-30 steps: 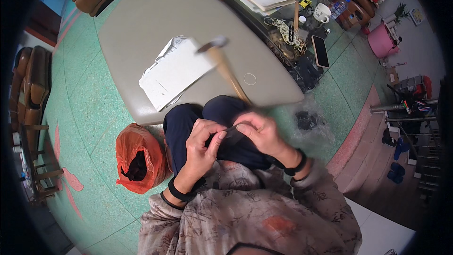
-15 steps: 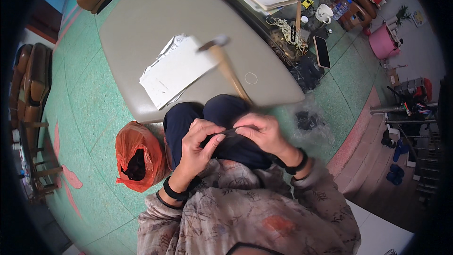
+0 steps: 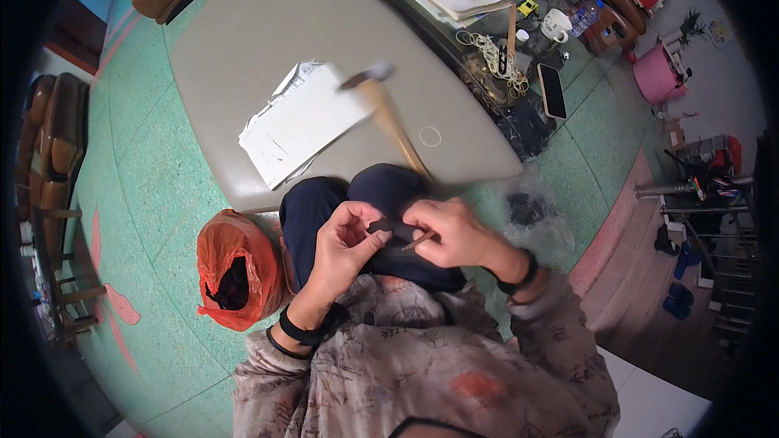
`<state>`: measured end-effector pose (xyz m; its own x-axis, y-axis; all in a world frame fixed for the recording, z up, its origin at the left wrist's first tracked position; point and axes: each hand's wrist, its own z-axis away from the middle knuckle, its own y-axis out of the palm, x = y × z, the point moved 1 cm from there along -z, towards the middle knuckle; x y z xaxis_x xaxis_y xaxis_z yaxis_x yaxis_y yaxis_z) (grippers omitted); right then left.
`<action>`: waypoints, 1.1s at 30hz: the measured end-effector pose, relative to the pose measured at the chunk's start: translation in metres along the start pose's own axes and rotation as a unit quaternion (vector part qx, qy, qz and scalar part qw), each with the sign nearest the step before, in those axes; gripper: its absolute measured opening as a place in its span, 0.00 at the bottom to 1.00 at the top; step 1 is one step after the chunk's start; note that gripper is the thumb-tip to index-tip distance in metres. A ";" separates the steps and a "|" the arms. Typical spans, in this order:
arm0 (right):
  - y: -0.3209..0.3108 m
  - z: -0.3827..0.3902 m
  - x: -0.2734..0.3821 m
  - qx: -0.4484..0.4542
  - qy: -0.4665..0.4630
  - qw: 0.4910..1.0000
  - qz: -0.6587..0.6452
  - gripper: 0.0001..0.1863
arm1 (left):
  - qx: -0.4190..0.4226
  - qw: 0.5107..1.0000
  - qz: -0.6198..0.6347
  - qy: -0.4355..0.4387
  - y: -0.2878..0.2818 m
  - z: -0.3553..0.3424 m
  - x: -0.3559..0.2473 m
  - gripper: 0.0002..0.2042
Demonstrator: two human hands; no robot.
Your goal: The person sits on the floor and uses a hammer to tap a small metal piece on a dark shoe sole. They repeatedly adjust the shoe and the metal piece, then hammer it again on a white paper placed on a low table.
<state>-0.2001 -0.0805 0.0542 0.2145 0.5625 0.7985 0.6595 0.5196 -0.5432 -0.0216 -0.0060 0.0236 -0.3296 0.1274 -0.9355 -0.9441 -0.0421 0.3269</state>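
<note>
Over my dark-trousered lap, my left hand [image 3: 347,237] pinches a small dark, flat piece [image 3: 388,229] between thumb and fingers. My right hand [image 3: 451,232] is close beside it, fingers closed. From its fingertips sticks out a thin brown sliver [image 3: 416,241], its kind not plain. The dark piece reaches toward the right fingers; whether they also grip it, I cannot tell. Beyond my knees, a hammer [image 3: 391,123] with a wooden handle shows on the grey padded bench, its head blurred. White card or paper sheets [image 3: 304,118] lie left of it.
A thin rubber band [image 3: 430,136] lies on the bench. On the floor to the left stands an orange plastic bag [image 3: 235,231] with dark contents. Clear plastic with dark pieces [image 3: 531,207] lies to the right. A phone [image 3: 552,91], a mug [image 3: 557,25] and cords [image 3: 499,55] crowd the dark table.
The dark piece between my hands has turned and now shows more of its face. My right fingers have curled in, and the brown sliver has come into sight below them.
</note>
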 end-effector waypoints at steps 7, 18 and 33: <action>0.015 0.003 0.003 -0.057 -0.048 0.997 -0.002 0.09 | -0.003 0.999 0.029 0.017 0.000 0.004 0.002 0.11; 0.023 0.002 0.012 -0.086 -0.050 0.995 -0.009 0.06 | 0.004 0.995 0.003 0.104 -0.001 0.000 -0.010 0.05; 0.007 -0.002 -0.046 0.128 0.192 0.956 -0.184 0.12 | 0.065 0.981 -0.083 -0.164 -0.030 -0.008 -0.007 0.06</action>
<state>-0.2039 -0.1035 0.0143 0.2833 0.0604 0.9571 0.5535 0.8047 -0.2146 0.0089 -0.0139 0.0194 -0.1336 0.4352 -0.8904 -0.9692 0.1302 0.2091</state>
